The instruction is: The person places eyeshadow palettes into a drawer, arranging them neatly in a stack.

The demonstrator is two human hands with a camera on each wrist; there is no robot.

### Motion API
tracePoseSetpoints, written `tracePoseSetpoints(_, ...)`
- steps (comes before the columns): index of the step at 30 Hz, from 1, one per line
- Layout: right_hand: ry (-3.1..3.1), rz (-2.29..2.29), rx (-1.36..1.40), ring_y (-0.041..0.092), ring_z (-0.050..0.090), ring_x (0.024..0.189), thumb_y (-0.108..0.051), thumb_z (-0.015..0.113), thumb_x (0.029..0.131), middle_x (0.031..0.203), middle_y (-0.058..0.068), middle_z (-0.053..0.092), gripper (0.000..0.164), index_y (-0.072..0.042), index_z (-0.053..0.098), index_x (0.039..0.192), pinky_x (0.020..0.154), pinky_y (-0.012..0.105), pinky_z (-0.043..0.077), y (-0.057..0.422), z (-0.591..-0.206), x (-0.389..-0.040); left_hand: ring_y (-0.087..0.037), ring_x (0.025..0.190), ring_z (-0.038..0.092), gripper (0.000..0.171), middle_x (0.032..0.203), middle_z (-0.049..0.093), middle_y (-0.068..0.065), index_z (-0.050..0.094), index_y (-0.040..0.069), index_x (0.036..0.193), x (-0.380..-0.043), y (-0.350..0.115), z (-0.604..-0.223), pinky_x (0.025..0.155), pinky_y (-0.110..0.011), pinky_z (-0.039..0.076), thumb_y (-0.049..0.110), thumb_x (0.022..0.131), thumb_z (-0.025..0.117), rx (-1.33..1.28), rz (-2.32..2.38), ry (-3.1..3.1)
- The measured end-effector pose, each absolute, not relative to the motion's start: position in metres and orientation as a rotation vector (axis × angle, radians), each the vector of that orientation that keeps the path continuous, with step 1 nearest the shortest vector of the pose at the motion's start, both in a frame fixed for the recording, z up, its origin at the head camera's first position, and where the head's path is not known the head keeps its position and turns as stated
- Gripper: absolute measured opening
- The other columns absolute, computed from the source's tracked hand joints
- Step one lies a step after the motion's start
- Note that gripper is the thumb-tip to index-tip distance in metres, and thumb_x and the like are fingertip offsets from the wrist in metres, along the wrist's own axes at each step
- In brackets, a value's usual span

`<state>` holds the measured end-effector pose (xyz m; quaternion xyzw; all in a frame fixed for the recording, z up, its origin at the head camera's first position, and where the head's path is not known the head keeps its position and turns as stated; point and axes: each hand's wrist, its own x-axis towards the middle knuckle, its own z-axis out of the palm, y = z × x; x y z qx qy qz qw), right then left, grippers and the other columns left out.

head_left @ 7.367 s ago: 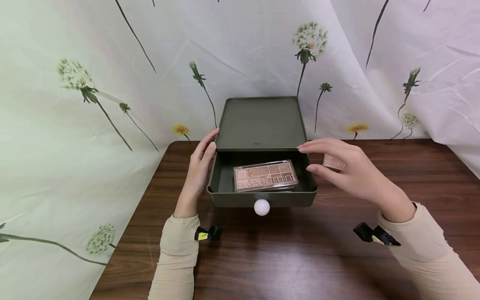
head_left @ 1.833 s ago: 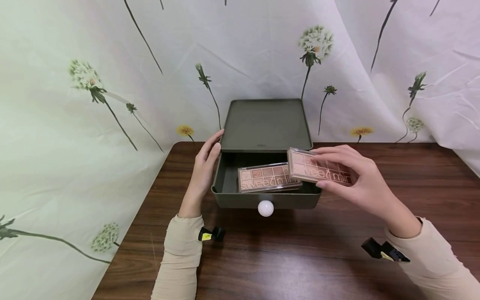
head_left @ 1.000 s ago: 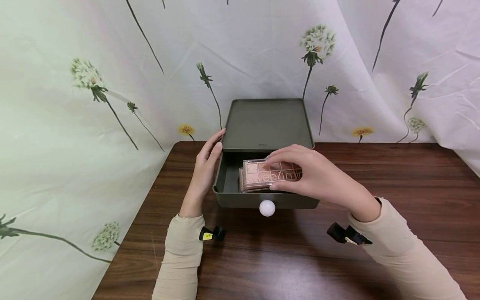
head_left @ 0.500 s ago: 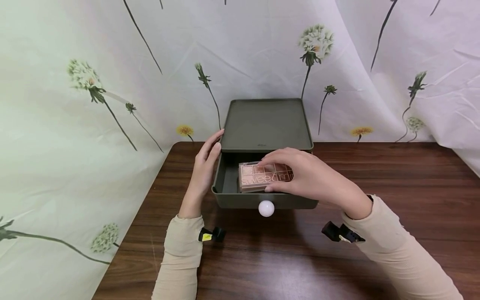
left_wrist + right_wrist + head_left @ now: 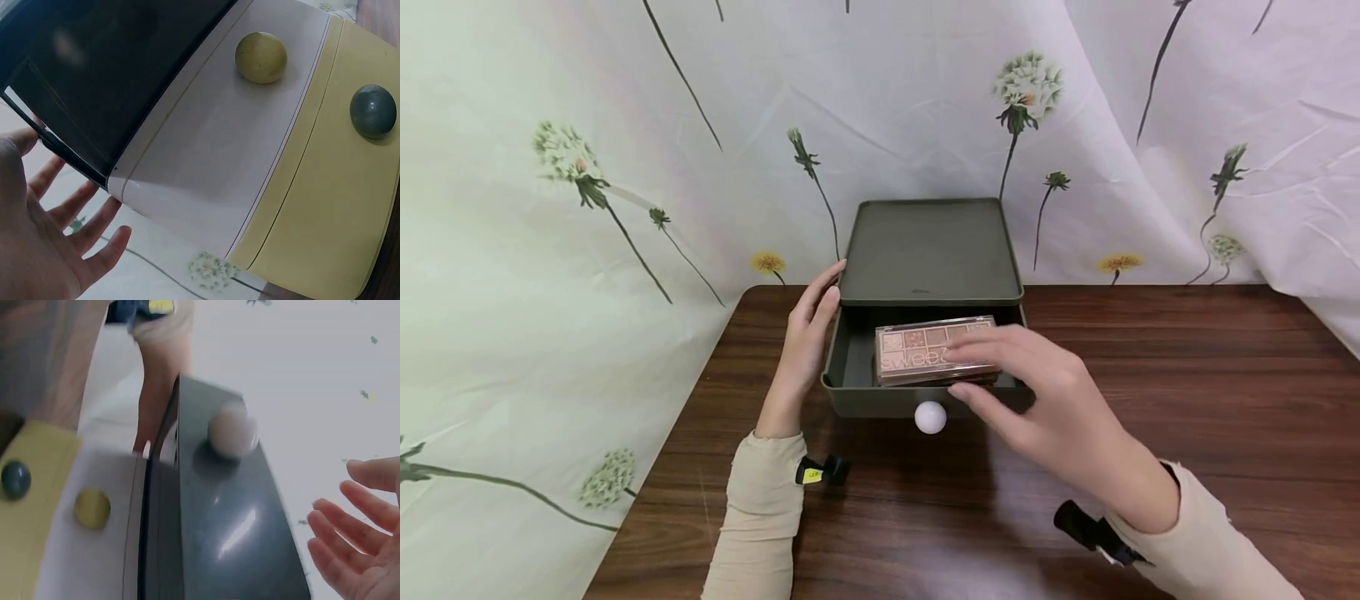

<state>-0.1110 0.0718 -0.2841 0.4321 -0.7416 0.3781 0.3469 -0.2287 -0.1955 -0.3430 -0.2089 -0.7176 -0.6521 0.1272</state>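
Observation:
A dark green drawer [image 5: 872, 403] with a round white knob [image 5: 930, 417] stands pulled out of a stacked drawer unit [image 5: 934, 250]. Inside it, a clear-lidded eyeshadow palette [image 5: 901, 353] with pinkish-brown pans lies on top of another, whose edge barely shows. My right hand [image 5: 1060, 400] is over the drawer's front right, fingers spread and thumb apart, with nothing gripped; its fingertips overlap the palette in the head view. My left hand [image 5: 808, 337] rests along the unit's left side with fingers extended, and the left wrist view shows the fingers [image 5: 94, 225] at the dark drawer's edge.
Below the dark drawer are a white drawer [image 5: 187, 156] with a yellow-green knob [image 5: 261, 57] and a yellow drawer [image 5: 306, 206] with a dark grey-green knob [image 5: 373, 111]. The unit stands on a brown wooden table [image 5: 1187, 375] before a dandelion-print cloth [image 5: 910, 100].
My right hand brought a second palette from the right, laid it on the one in the drawer and let go, then drew back toward the front right. My left hand stayed put.

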Motion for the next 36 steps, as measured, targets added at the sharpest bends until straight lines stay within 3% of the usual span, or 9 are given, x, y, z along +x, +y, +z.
tracePoseSetpoints(8, -1.730, 1.060, 1.121, 0.020, 0.066, 0.088, -0.020, 0.065, 0.098, 0.097, 0.011, 0.069, 0.022, 0.002, 0.071, 0.100, 0.084, 0.022, 0.050, 0.062, -0.307, -0.089, -0.014, 0.135, 0.041, 0.044, 0.151, 0.043, -0.001, 0.046, 0.013, 0.149, -0.229, -0.195, -0.343, 0.108, -0.040, 0.034, 0.024, 0.106, 0.044, -0.599, -1.890, -2.097)
tracePoseSetpoints(15, -1.812, 1.026, 1.048, 0.010, 0.058, 0.072, -0.021, 0.063, 0.099, 0.093, 0.005, 0.067, 0.022, -0.001, 0.070, 0.102, 0.066, 0.018, 0.047, 0.058, -0.336, -0.089, -0.016, 0.135, 0.042, 0.044, 0.150, 0.044, -0.002, 0.046, 0.013, 0.149, -0.230, -0.195, -0.342, 0.109, -0.040, 0.034, 0.023, 0.106, 0.044, -0.596, -1.901, -2.086)
tracePoseSetpoints(21, -1.928, 0.952, 0.986, 0.009, 0.061, 0.072, -0.027, 0.061, 0.100, 0.086, 0.000, 0.067, 0.025, -0.005, 0.069, 0.108, 0.067, 0.019, 0.050, 0.055, -0.357, -0.095, -0.015, 0.135, 0.042, 0.044, 0.151, 0.043, -0.002, 0.046, 0.012, 0.149, -0.229, -0.194, -0.343, 0.108, -0.040, 0.034, 0.024, 0.106, 0.044, -0.586, -1.904, -2.085)
tracePoseSetpoints(26, -1.955, 0.920, 0.973, 0.008, 0.063, 0.069, -0.028, 0.061, 0.100, 0.095, 0.002, 0.072, 0.028, -0.004, 0.069, 0.113, 0.064, 0.020, 0.051, 0.052, -0.366, -0.100, -0.016, 0.134, 0.043, 0.044, 0.151, 0.044, 0.000, 0.047, 0.013, 0.149, -0.229, -0.194, -0.344, 0.106, -0.042, 0.035, 0.026, 0.107, 0.044, -0.576, -1.885, -2.094)
tracePoseSetpoints(36, -1.910, 0.927, 0.989, 0.008, 0.065, 0.068, -0.026, 0.062, 0.099, 0.091, 0.001, 0.073, 0.026, -0.004, 0.072, 0.110, 0.066, 0.019, 0.052, 0.050, -0.364, -0.105, -0.017, 0.132, 0.045, 0.045, 0.150, 0.044, 0.000, 0.047, 0.015, 0.149, -0.228, -0.193, -0.344, 0.106, -0.043, 0.036, 0.028, 0.106, 0.043, -0.569, -1.887, -2.103)
